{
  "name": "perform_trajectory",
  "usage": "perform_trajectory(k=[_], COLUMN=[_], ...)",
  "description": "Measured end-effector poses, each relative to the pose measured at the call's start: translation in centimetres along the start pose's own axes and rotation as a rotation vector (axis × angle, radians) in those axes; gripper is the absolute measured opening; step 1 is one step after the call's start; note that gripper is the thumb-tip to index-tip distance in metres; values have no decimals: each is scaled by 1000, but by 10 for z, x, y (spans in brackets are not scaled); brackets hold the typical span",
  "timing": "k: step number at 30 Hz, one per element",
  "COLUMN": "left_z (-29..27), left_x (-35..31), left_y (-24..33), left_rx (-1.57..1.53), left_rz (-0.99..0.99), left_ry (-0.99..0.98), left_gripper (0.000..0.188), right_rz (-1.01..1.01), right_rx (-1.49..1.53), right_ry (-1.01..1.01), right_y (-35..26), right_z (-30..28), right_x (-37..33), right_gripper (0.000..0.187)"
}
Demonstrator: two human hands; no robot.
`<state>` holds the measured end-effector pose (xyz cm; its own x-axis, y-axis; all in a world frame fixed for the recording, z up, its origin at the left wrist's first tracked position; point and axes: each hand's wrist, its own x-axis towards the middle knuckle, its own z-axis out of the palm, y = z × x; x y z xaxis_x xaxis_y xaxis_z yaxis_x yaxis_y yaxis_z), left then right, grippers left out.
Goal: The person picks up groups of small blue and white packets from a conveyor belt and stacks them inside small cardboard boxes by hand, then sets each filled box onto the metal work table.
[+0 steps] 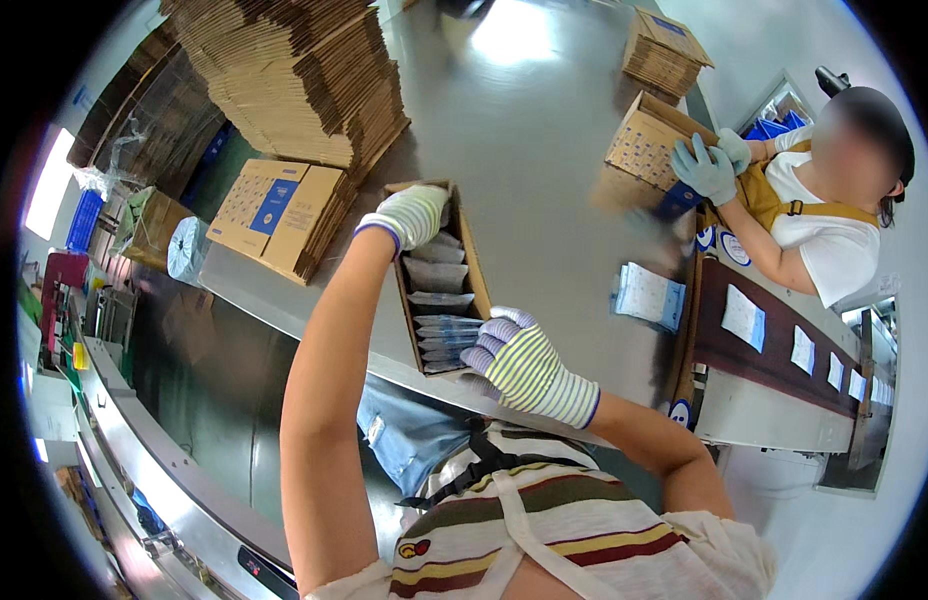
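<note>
Standing on the metal table (554, 200), directly before the person, is an open brown box (470, 250), long and narrow, set lengthwise away from the body. Contents: a single row of flat packets (439, 276), on edge one behind another. Those toward the far end and middle appear greyish and more loosely spaced; those at the near end show pale blue and are pressed close together. Count not determinable.

Left hand (414, 217), in a striped glove, is over the far end of the box; its fingertips are hidden, and whether they grip anything cannot be told. Right hand (532, 372), gloved likewise, is at the near right corner, fingers bent and close together against the box edge and nearest packets; a firm grip cannot be confirmed.

At right, a co-worker's gloved hands (706, 172) are at a second open box (639, 145), its contents not visible. Below it lie loose white-and-blue packets (649, 297), beside a dark red belt (777, 336) bearing similar ones in line. Flattened cartons (304, 80) are stacked at left.
</note>
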<state>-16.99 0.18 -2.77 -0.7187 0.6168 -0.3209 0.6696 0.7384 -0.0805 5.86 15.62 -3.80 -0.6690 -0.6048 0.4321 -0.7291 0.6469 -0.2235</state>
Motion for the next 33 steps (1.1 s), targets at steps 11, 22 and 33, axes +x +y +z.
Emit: perform_trajectory(k=[11, 22, 33], left_z=[7, 28, 33], left_x=[-64, -114, -110], left_y=[35, 73, 77], left_rx=[-128, -160, -69], left_rz=[129, 25, -4], left_ry=[-288, 159, 134], left_gripper=[31, 36, 48], right_rz=[20, 412, 828], right_rx=[-74, 104, 173], right_ry=[-31, 17, -784], right_y=[-23, 99, 264], right_z=[19, -73, -115], right_x=[4, -43, -150], right_gripper=[13, 30, 57])
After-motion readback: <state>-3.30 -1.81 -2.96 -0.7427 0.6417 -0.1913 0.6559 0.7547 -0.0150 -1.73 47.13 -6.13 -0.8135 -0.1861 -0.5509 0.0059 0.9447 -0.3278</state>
